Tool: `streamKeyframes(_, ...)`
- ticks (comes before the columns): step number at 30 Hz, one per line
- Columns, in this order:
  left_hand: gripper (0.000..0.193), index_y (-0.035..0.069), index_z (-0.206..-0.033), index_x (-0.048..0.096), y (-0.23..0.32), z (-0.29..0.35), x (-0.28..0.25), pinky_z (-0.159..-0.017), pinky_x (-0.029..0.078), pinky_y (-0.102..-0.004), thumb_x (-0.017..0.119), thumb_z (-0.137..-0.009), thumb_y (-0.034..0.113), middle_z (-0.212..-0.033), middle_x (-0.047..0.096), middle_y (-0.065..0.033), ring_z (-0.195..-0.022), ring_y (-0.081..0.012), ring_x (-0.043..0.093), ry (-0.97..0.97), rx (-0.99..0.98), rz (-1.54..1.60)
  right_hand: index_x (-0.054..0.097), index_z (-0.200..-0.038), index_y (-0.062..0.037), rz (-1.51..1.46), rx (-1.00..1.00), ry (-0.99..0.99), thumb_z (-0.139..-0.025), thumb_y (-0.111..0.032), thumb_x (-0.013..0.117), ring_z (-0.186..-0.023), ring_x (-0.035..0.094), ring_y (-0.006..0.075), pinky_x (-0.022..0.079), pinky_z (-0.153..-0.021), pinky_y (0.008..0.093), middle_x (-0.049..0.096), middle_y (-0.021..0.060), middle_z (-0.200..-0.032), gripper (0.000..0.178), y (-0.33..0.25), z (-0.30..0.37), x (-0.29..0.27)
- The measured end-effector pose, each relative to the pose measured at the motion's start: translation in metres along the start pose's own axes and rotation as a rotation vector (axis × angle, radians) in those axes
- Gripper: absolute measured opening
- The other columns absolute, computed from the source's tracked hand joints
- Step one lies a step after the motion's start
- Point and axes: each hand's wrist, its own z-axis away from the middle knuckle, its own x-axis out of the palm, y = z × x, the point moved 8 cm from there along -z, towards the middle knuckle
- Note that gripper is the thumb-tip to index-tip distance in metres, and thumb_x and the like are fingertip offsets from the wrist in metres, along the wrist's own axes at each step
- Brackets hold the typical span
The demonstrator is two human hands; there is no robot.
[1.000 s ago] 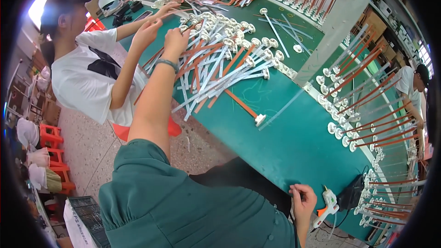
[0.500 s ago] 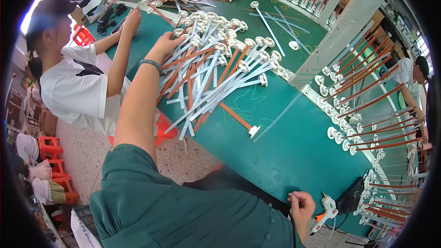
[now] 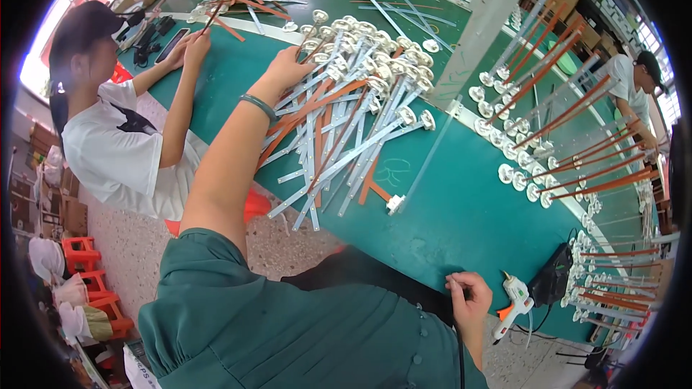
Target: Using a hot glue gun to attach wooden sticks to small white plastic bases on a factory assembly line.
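Observation:
My left hand [image 3: 287, 72] reaches to the left side of a big heap of grey and orange strips [image 3: 310, 148] with white round bases [image 3: 371, 47]. Its thumb and fingers are apart against the bases and strip ends; some fingertips are hidden among them. My right hand [image 3: 470, 297] is at the near table edge, fingers curled together, with nothing visible in them. A white-and-orange glue gun [image 3: 516, 300] lies just right of it. Beside the heap, one orange strip with a white end block [image 3: 395, 204] lies on the green table [image 3: 461, 223], partly covered by the heap.
At the left, a co-worker [image 3: 119, 148] holds a thin brown strip near a phone [image 3: 173, 45]. Upright strips on white bases [image 3: 520, 180] line the right side. A grey post [image 3: 483, 29] rises beyond the heap. A black box-like object [image 3: 553, 274] stands behind the glue gun.
The heap has shifted rightward and drawn closer together, covering more of the loose orange strip. My left hand has moved right along with it. My right hand stays by the glue gun.

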Motion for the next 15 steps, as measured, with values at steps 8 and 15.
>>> streamKeyframes(8,0.031,-0.001,-0.099,0.064,0.077,0.049,-0.05,-0.069,0.049,-0.0298,0.071,-0.081,0.022,-0.087,0.064,-0.0116,-0.078,-0.016,0.06,0.483,0.368,-0.652,0.066,-0.088,0.0012,-0.015,-0.006,0.054,-0.081,0.003,0.065,-0.067,0.062,0.0133,0.048,-0.062,0.024,0.067,0.0108,-0.083,0.007,-0.004,0.003,-0.003)
streamKeyframes(15,0.012,0.005,-0.094,0.066,0.248,0.203,0.081,-0.076,0.05,-0.0393,0.063,-0.083,0.007,-0.089,0.064,-0.0113,-0.088,-0.0289,0.062,-0.39,0.877,-0.052,0.064,-0.093,0.0018,0.004,-0.092,0.049,-0.083,0.005,0.062,-0.073,0.064,0.0148,0.049,-0.066,0.0241,0.066,0.0112,-0.086,0.01,0.006,0.005,-0.009)
